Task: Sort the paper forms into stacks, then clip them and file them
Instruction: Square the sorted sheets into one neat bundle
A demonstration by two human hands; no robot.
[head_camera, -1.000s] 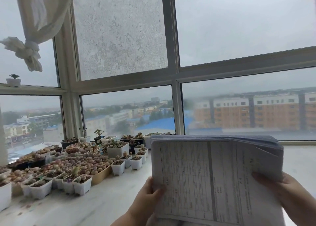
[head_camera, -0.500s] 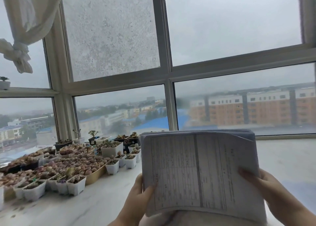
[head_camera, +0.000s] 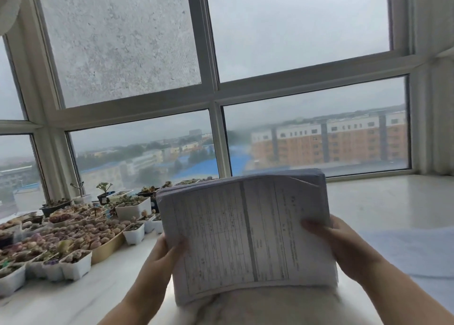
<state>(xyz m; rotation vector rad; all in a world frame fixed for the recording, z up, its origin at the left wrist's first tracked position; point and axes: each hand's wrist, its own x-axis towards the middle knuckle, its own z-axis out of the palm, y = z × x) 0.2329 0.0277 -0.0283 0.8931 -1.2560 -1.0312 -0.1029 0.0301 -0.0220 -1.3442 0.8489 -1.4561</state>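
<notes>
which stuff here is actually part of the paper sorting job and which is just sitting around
Part of the job:
stack of paper forms
left hand
right hand

Just lying about:
potted succulents
light blue sheet

Thick stack of paper forms (head_camera: 248,231), held up off the white sill, approx. centre-right of view; top sheet faces the camera, printed w/ a ruled table at left, a dark vertical band down the middle, lines of text at right; print too blurred to read; sheets pale, slightly bluish at the edges; top edge fanned and uneven, upper right corner of the front sheet creased; stack tilted back, bottom edge lower left.
</notes>
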